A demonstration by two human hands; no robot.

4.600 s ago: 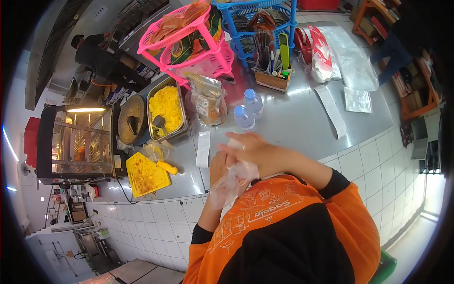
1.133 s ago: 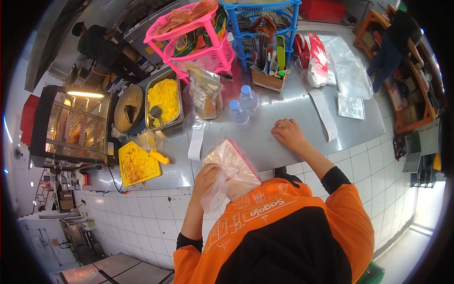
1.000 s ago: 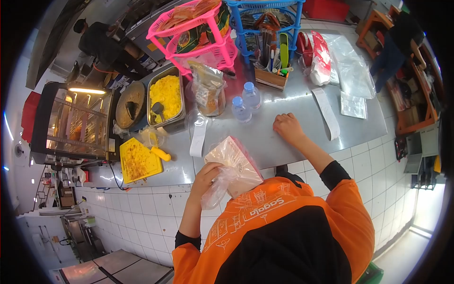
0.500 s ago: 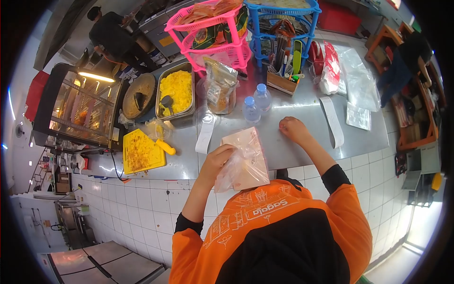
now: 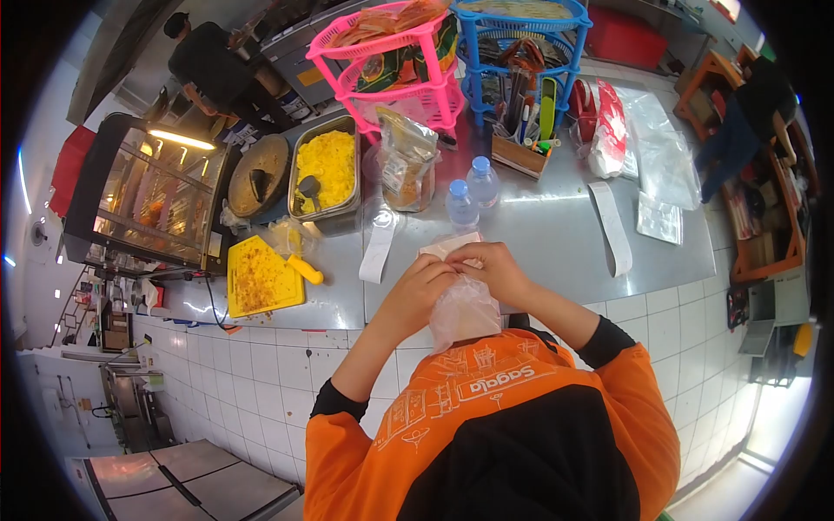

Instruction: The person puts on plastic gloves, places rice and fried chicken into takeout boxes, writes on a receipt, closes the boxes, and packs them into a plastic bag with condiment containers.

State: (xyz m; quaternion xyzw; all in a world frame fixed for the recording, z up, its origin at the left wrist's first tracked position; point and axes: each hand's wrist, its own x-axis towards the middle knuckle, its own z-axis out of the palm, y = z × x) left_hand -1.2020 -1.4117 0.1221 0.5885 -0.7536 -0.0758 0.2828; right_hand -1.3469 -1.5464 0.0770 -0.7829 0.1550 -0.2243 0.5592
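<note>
Both hands meet over a pale cardboard box (image 5: 473, 319) at the table's front edge. A thin clear plastic bag (image 5: 459, 304) hangs from my fingers across the box. My left hand (image 5: 426, 286) pinches the bag's upper edge from the left. My right hand (image 5: 493, 267) is closed on the same edge from the right, fingertips close to the left ones. Just beyond the hands stand two small water bottles (image 5: 460, 207) with blue caps. A paper slip (image 5: 378, 250) lies left of the box.
A yellow cutting board (image 5: 261, 276) with a knife (image 5: 306, 269), a tray of yellow food (image 5: 326, 165) and a heated display case (image 5: 152, 195) are on the left. Pink (image 5: 391, 78) and blue baskets (image 5: 521, 43) stand behind. Two people work in the background.
My right hand has moved left from the table to the plastic bag. My left hand has shifted right, and the bag now hangs between both hands.
</note>
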